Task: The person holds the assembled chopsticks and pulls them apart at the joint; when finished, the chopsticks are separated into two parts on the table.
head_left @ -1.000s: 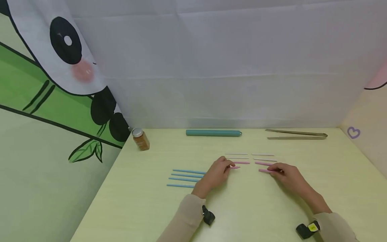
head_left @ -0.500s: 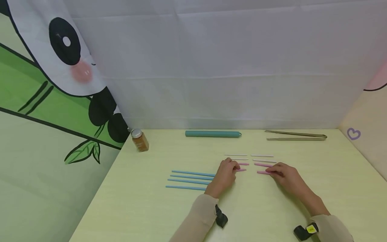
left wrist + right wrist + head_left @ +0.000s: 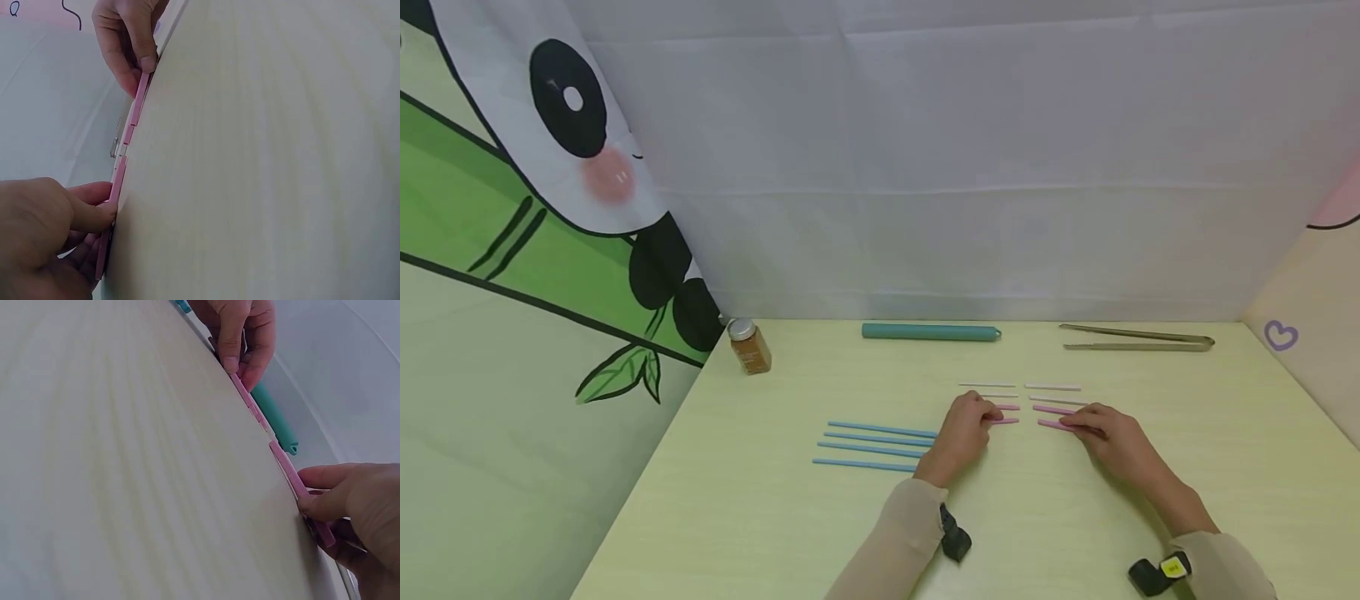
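Note:
In the head view my left hand (image 3: 961, 435) pinches a short pink stick (image 3: 1007, 421) close over the table, its right end poking out past the fingertips. My right hand (image 3: 1116, 440) pinches another pink stick (image 3: 1051, 425) facing it, with a narrow gap between the two. Just behind each lies one more pink stick, the right one (image 3: 1051, 409) plainly visible and the left one partly covered by my left hand. Thumb and fingers grip the pink stick (image 3: 289, 467) from both sides in the right wrist view. Pairs of thin white sticks (image 3: 1052, 387) lie farther back.
Several blue sticks (image 3: 868, 451) lie to the left, their right ends hidden behind my left hand and wrist. Along the table's back edge are a teal tube (image 3: 931, 332) and metal tongs (image 3: 1138, 347). A spice jar (image 3: 750, 347) with a silver lid stands at the back left.
My left hand has moved right with its pink stick, bringing the stick's end level with the one behind it. The right hand has barely shifted.

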`<action>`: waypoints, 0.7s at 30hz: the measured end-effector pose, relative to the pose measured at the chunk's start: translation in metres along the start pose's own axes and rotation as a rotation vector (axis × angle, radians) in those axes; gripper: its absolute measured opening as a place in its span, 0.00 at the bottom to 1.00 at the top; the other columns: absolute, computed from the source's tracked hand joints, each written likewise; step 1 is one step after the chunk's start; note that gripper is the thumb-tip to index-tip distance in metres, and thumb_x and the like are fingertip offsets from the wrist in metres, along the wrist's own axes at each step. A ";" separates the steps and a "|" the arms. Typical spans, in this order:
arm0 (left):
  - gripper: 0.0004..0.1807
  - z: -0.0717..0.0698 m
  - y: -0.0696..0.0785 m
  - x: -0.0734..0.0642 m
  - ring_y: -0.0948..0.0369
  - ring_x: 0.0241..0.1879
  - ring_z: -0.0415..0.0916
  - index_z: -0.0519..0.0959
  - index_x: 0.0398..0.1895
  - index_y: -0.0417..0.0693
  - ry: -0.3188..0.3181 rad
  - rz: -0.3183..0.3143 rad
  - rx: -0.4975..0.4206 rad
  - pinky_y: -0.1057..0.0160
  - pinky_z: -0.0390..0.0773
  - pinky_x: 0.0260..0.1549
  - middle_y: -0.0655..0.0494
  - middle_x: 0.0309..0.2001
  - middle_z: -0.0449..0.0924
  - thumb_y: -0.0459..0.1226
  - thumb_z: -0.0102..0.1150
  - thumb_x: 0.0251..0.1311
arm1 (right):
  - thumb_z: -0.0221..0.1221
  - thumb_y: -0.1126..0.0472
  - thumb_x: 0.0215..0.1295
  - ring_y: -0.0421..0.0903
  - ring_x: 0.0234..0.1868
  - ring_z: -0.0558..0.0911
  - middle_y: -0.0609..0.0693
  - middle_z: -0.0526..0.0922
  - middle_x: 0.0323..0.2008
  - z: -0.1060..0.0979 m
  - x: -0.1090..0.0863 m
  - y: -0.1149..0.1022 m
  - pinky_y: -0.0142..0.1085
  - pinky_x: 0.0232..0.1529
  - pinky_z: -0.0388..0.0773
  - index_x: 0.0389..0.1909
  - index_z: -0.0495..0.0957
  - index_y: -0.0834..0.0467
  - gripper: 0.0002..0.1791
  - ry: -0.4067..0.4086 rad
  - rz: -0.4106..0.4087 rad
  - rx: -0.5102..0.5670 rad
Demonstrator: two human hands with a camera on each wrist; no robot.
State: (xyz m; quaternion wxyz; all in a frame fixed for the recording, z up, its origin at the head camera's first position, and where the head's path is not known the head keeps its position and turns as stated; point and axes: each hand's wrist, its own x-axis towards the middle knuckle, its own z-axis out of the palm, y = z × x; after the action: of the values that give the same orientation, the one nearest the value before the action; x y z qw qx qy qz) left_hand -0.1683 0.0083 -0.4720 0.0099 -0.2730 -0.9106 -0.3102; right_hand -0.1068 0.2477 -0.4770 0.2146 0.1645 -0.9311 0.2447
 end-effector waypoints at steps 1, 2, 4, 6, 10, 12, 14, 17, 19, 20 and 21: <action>0.11 0.000 0.000 0.000 0.62 0.37 0.71 0.86 0.38 0.48 0.000 0.000 -0.002 0.72 0.73 0.41 0.57 0.32 0.76 0.28 0.56 0.63 | 0.68 0.74 0.47 0.48 0.36 0.82 0.47 0.84 0.34 0.000 0.000 0.000 0.41 0.35 0.78 0.36 0.87 0.56 0.15 0.003 -0.002 0.001; 0.11 0.000 0.000 0.000 0.62 0.37 0.71 0.86 0.38 0.48 0.001 0.003 0.002 0.71 0.73 0.41 0.57 0.32 0.76 0.28 0.56 0.63 | 0.68 0.75 0.47 0.48 0.35 0.82 0.47 0.84 0.34 0.000 0.000 0.001 0.41 0.35 0.78 0.36 0.87 0.56 0.15 0.008 -0.008 0.002; 0.11 -0.001 0.000 0.000 0.61 0.37 0.71 0.86 0.38 0.48 0.004 0.013 0.013 0.71 0.73 0.42 0.57 0.33 0.76 0.28 0.56 0.63 | 0.68 0.75 0.47 0.47 0.35 0.81 0.47 0.84 0.33 0.000 0.000 0.002 0.40 0.34 0.78 0.36 0.87 0.56 0.15 0.016 -0.018 0.001; 0.11 -0.001 0.001 -0.001 0.61 0.37 0.71 0.86 0.39 0.49 0.003 0.025 0.037 0.71 0.73 0.42 0.57 0.33 0.77 0.28 0.57 0.62 | 0.68 0.75 0.47 0.47 0.35 0.81 0.47 0.84 0.33 0.000 0.000 0.003 0.39 0.34 0.77 0.35 0.87 0.57 0.14 0.020 -0.028 -0.002; 0.10 -0.002 0.001 -0.001 0.61 0.38 0.71 0.85 0.40 0.49 -0.003 0.040 0.075 0.71 0.72 0.41 0.57 0.33 0.76 0.29 0.57 0.63 | 0.68 0.74 0.48 0.47 0.35 0.81 0.48 0.84 0.33 -0.001 0.000 0.003 0.39 0.33 0.77 0.35 0.87 0.57 0.14 0.019 -0.028 -0.009; 0.10 -0.002 0.001 0.000 0.61 0.37 0.70 0.85 0.40 0.49 -0.004 0.037 0.078 0.71 0.72 0.41 0.57 0.33 0.76 0.29 0.57 0.63 | 0.68 0.74 0.48 0.48 0.35 0.81 0.48 0.84 0.33 -0.001 0.000 0.003 0.40 0.34 0.77 0.35 0.87 0.57 0.13 0.018 -0.025 -0.012; 0.10 -0.001 0.001 0.000 0.61 0.37 0.70 0.85 0.40 0.50 0.002 0.037 0.088 0.71 0.72 0.41 0.57 0.33 0.76 0.29 0.57 0.63 | 0.68 0.74 0.47 0.48 0.35 0.81 0.48 0.84 0.33 -0.001 0.001 0.003 0.41 0.34 0.78 0.35 0.87 0.57 0.14 0.018 -0.022 -0.013; 0.10 -0.002 0.003 0.000 0.61 0.36 0.70 0.85 0.41 0.50 0.022 0.038 0.095 0.70 0.72 0.40 0.57 0.34 0.76 0.30 0.57 0.63 | 0.67 0.74 0.48 0.48 0.35 0.81 0.48 0.83 0.33 -0.002 0.001 0.002 0.40 0.34 0.78 0.36 0.87 0.57 0.14 0.008 -0.003 -0.009; 0.10 -0.007 0.004 -0.002 0.62 0.36 0.70 0.84 0.43 0.50 0.036 0.022 0.083 0.70 0.72 0.40 0.58 0.35 0.75 0.31 0.57 0.64 | 0.67 0.74 0.50 0.45 0.34 0.80 0.48 0.83 0.33 -0.003 0.002 0.001 0.37 0.33 0.77 0.37 0.86 0.57 0.13 -0.009 0.018 -0.004; 0.10 -0.010 0.005 -0.002 0.62 0.36 0.70 0.84 0.44 0.50 0.047 0.016 0.064 0.70 0.72 0.40 0.58 0.35 0.75 0.32 0.56 0.64 | 0.67 0.73 0.51 0.44 0.33 0.79 0.47 0.83 0.34 -0.004 0.003 0.000 0.36 0.32 0.77 0.37 0.86 0.57 0.13 -0.015 0.026 0.000; 0.09 -0.015 0.005 -0.003 0.62 0.37 0.70 0.83 0.44 0.49 0.056 0.005 0.035 0.70 0.72 0.40 0.58 0.36 0.74 0.33 0.56 0.65 | 0.66 0.73 0.52 0.43 0.33 0.79 0.47 0.82 0.34 -0.005 0.005 -0.001 0.35 0.32 0.76 0.38 0.86 0.57 0.13 -0.021 0.032 0.002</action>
State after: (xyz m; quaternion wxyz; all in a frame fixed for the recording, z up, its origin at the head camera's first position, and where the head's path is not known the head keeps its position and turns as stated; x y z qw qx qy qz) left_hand -0.1654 0.0020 -0.4579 0.0411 -0.2661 -0.9146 -0.3017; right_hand -0.1089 0.2487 -0.4709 0.2006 0.1523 -0.9356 0.2475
